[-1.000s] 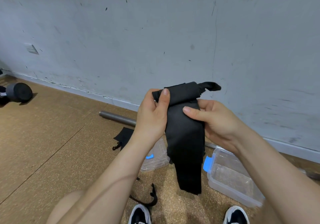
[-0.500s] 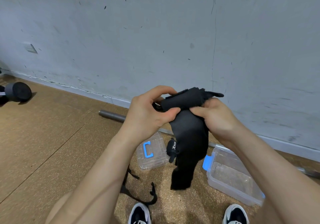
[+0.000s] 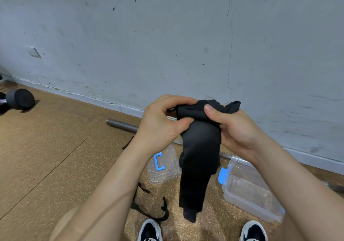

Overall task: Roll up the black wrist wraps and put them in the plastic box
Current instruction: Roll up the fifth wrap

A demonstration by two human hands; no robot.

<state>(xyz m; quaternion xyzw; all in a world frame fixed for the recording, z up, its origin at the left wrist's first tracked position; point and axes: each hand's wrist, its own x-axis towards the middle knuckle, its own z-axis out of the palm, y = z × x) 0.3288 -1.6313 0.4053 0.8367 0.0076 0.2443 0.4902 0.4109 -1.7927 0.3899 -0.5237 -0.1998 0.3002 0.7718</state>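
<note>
View from the head, looking down at a brown gym floor that meets a grey wall. 2 bare hands are raised close together, both clamped on the top end of 1 black wrist wrap [image 3: 200,157]. The left hand [image 3: 163,123] pinches the turned-over top between thumb and curled fingers. The right hand [image 3: 238,131] grips the other side, thumb lying across the roll. Only the top is wound into a small, loose roll. The long remainder hangs straight down, ending above the floor between 2 shoes. A twisted tab, possibly the thumb loop, sticks out past the right hand.

The clear plastic box [image 3: 242,203], with a blue clip, sits open on the floor under the right forearm. Its lid [image 3: 167,174] lies just left of the hanging wrap. A second wrap [image 3: 162,216] lies loose near the left shoe, partly hidden by the left forearm.

The step in hand looks like early rolling of the first wrap. The next move calls for both hands to turn the roll tightly down the hanging length before lowering it to the box.
</note>
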